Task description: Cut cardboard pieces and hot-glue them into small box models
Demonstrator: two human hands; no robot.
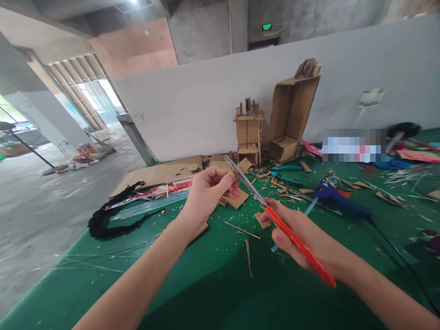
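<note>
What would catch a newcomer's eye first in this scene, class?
First, the red-handled scissors at centre, held in the right hand, blades pointing up towards the left hand, which pinches a small cardboard piece. Behind them, a cardboard tower model and a tall open box stand against the white wall on the green table. A blue glue gun lies to the right.

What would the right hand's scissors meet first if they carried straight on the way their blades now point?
Probably the small cardboard piece pinched by the left hand, at the tips of the scissors held in the right hand. Beyond stands the cardboard tower, though depth is unclear.
</note>
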